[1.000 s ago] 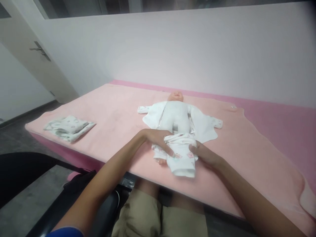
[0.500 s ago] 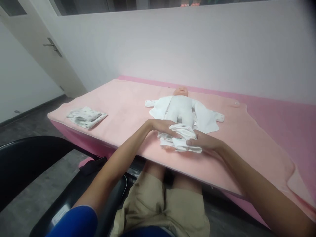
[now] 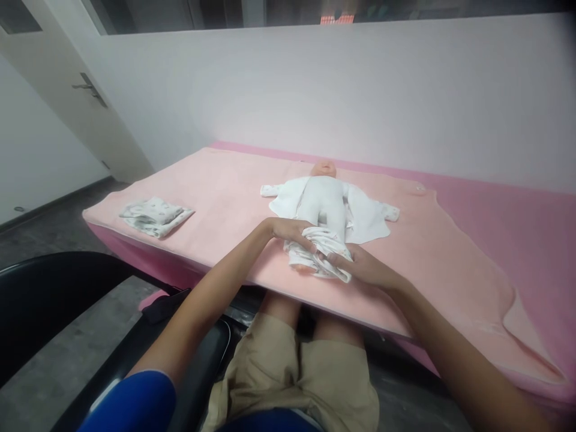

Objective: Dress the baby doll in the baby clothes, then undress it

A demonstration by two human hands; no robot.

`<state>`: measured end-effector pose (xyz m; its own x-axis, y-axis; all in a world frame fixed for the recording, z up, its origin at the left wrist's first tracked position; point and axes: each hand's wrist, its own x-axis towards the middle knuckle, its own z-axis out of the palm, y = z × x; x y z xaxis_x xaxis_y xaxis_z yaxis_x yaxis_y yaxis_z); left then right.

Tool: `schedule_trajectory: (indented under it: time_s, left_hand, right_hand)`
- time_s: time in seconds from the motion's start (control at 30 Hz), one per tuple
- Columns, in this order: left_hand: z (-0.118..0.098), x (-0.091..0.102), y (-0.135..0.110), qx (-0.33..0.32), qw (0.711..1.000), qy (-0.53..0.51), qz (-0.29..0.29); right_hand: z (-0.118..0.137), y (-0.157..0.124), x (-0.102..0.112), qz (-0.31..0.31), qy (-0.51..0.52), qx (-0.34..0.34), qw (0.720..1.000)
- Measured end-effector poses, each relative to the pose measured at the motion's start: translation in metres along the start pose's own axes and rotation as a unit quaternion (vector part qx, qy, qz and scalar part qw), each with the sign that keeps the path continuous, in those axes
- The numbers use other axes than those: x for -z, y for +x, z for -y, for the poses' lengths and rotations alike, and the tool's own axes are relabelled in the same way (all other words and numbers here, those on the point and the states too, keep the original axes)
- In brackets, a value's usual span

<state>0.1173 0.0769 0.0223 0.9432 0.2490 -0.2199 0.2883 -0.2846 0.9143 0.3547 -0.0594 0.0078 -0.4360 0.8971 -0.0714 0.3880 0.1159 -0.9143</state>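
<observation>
A baby doll (image 3: 324, 168) lies on its back with its head toward the wall and its feet toward me. Its torso and legs look white, and an open white baby shirt (image 3: 369, 217) spreads out on both sides of it. Around the lower legs is a bunched white garment with small prints, apparently baby pants (image 3: 327, 239). My left hand (image 3: 293, 230) grips this bunch from the left, while my right hand (image 3: 365, 264) pinches its edge on the right. An orange-pink bit, seemingly a doll's foot, shows beneath the cloth.
A folded printed cloth (image 3: 155, 216) lies toward the left end of the peach blanket (image 3: 234, 198), which covers a pink table against a white wall. Below on the left stands a black chair (image 3: 58, 288). A door (image 3: 67, 102) is at the far left.
My right hand has moved slightly left and inward, drawing the edge of the bunched pants closer to my left hand. The camera view has shifted a little.
</observation>
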Motion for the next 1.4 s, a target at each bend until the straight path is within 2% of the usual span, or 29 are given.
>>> schedule_trajectory:
  time_s: [0.17, 0.27, 0.37, 0.5, 0.57, 0.67, 0.8, 0.93, 1.0, 1.07, 1.13, 1.27, 1.4]
  left_hand:
    - [-0.002, -0.002, -0.001, 0.007, 1.000, -0.025, -0.014]
    - [-0.004, -0.007, -0.002, 0.014, 0.999, 0.009, -0.042]
    - [-0.005, -0.013, -0.001, 0.010, 0.997, 0.040, -0.065]
    - [-0.012, -0.023, 0.000, -0.008, 0.993, 0.103, -0.058]
    - [-0.019, -0.030, 0.002, -0.008, 0.987, 0.148, -0.058]
    - [-0.029, -0.043, 0.007, 0.009, 0.972, 0.219, -0.091]
    - [-0.041, -0.059, 0.015, 0.078, 0.937, 0.315, -0.130]
    - [-0.046, -0.071, 0.026, 0.102, 0.912, 0.377, -0.124]
    - [-0.046, -0.076, 0.030, 0.096, 0.904, 0.399, -0.121]
    - [-0.044, -0.079, 0.033, 0.089, 0.898, 0.411, -0.129]
    - [-0.042, -0.080, 0.033, 0.081, 0.898, 0.410, -0.136]
    - [-0.038, -0.079, 0.025, 0.081, 0.918, 0.351, -0.167]
    - [-0.035, -0.074, 0.009, 0.059, 0.946, 0.237, -0.212]
  right_hand:
    - [0.013, -0.001, -0.018, -0.069, 0.052, 0.024, 0.996]
    - [0.022, -0.007, -0.037, -0.172, 0.033, 0.005, 0.984]
    - [0.029, -0.017, -0.071, -0.260, 0.003, 0.000, 0.966]
    - [0.032, -0.029, -0.124, -0.405, 0.021, -0.044, 0.913]
    - [0.026, -0.033, -0.137, -0.455, 0.016, -0.087, 0.886]
    - [0.012, -0.040, -0.136, -0.488, -0.025, -0.157, 0.858]
    - [-0.005, -0.048, -0.115, -0.475, -0.122, -0.195, 0.849]
    - [-0.015, -0.049, -0.102, -0.487, -0.239, -0.157, 0.825]
    - [-0.018, -0.049, -0.101, -0.502, -0.259, -0.121, 0.816]
    - [-0.018, -0.048, -0.102, -0.512, -0.239, -0.104, 0.819]
    - [-0.017, -0.048, -0.103, -0.508, -0.188, -0.122, 0.832]
    - [-0.012, -0.047, -0.101, -0.484, -0.057, -0.168, 0.857]
    - [-0.009, -0.043, -0.096, -0.468, 0.060, -0.105, 0.876]
